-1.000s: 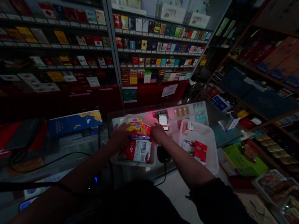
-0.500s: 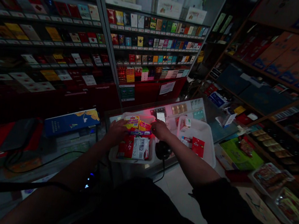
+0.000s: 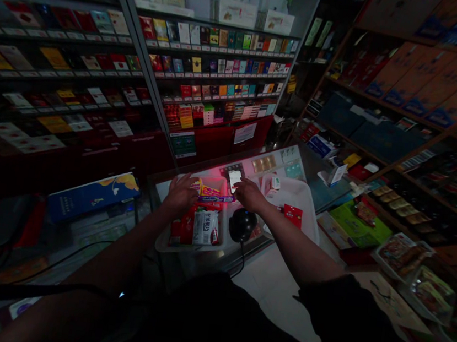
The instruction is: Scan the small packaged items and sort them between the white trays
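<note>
A long thin purple packet (image 3: pixel 217 198) spans the gap between my hands, above the left white tray (image 3: pixel 161 243). My left hand (image 3: pixel 182 194) is closed at its left end, over the tray's left side. The right end meets the bent fingers of my right hand (image 3: pixel 249 194), which is beside a lit phone screen (image 3: pixel 234 179). Yellow packets (image 3: pixel 209 189) lie in the tray behind the purple one, and a white packet (image 3: pixel 206 227) and a red packet (image 3: pixel 182 229) lie in front. A black round device (image 3: pixel 242 225) with a cable stands right of the tray.
A second white tray (image 3: pixel 312 212) on the right holds a red packet (image 3: pixel 293 215) and a small white box (image 3: pixel 272 185). A blue box (image 3: pixel 92 198) lies to the left. Shelves of small boxes (image 3: pixel 228 39) rise behind the glass counter. Food trays (image 3: pixel 400 250) are at right.
The purple packet has come up from among the tray's items and now lies between my hands. My right hand has shifted slightly off the tray. The whole view has turned a little to the right.
</note>
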`<state>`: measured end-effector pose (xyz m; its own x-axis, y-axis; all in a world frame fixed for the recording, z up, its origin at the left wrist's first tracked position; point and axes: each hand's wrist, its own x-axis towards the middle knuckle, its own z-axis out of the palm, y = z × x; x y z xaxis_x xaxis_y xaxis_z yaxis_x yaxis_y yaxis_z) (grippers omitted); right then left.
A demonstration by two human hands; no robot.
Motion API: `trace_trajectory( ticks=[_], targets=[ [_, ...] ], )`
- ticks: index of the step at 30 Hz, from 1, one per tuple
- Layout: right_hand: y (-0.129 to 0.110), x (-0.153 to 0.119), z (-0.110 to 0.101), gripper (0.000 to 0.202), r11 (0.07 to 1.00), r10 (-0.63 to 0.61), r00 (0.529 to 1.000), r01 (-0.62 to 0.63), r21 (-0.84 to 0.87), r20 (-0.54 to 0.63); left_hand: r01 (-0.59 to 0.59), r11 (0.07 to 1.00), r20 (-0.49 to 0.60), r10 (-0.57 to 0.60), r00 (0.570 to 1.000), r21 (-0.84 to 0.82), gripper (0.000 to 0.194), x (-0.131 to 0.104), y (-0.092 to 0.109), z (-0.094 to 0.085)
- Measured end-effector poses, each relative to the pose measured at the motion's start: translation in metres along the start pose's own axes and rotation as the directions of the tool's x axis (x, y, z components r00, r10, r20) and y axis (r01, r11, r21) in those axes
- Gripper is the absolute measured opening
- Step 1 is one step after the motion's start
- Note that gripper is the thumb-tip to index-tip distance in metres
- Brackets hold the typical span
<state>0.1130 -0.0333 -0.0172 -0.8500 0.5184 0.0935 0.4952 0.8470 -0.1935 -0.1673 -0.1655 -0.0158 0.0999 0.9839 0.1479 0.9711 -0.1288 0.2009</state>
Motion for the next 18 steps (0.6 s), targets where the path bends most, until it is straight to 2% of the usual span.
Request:
trace_trajectory(
  ticks=[7,12,18],
  targets=[
    [0.019,-0.028,-0.004,0.017,0.991,0.136,0.987,-0.136,0.009,-0.087,-0.055,0.998,-0.011,0.056,0.998,0.022,0.025,0.020,0.028,0.004],
    [0.033,-0.043,-0.006,0.018,0.989,0.147,0.985,-0.147,0.008,-0.088,-0.085,0.995,-0.019,0.086,0.996,0.057,0.027,0.034,0.044,0.010],
    [0.055,-0.055,0.006,0.017,0.987,0.157,0.982,-0.154,0.038,-0.108,-0.073,0.996,0.012,0.073,0.997,0.059,0.028,0.047,0.058,0.021]
  ],
)
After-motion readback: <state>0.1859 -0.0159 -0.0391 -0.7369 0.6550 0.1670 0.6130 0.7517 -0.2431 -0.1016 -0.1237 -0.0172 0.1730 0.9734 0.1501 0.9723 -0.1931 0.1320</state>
